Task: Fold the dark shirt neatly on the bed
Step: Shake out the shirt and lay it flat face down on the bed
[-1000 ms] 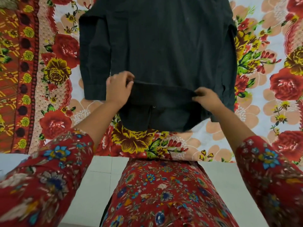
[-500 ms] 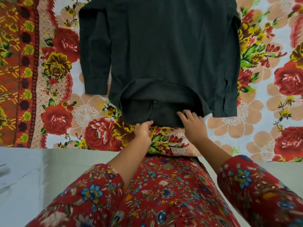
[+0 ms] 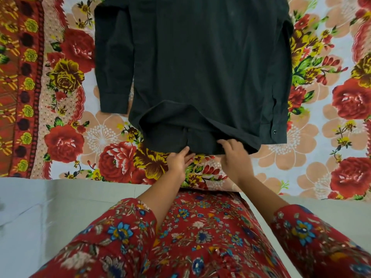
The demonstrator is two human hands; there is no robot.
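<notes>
The dark shirt [image 3: 200,67] lies spread on the bed [image 3: 321,141], collar end far, hem [image 3: 202,146] near the edge where the person stands; a sleeve runs down each side, the left sleeve [image 3: 114,67] shorter in view, the right cuff [image 3: 275,130] reaching almost level with the hem. From where I stand the trouble is that hem; a ridge of slack bulges across the lower body and the under layer peeks out below the top one; fold it up like this and I'd expect trapped creases and crooked edges. A hard tug toward the near edge might also drag the whole shirt askew and shift the sleeves.

The left hand [image 3: 177,160] sits at the middle of the hem, its fingers [image 3: 189,157] nearly straight along the sheet, thumb up against the cloth; whether it pinches anything I cannot tell. The right hand [image 3: 235,157] rests on top of the hem just beside it, fingers [image 3: 226,144] spread, lightly bent and relaxed, pressing the fabric, not gripping it.
</notes>
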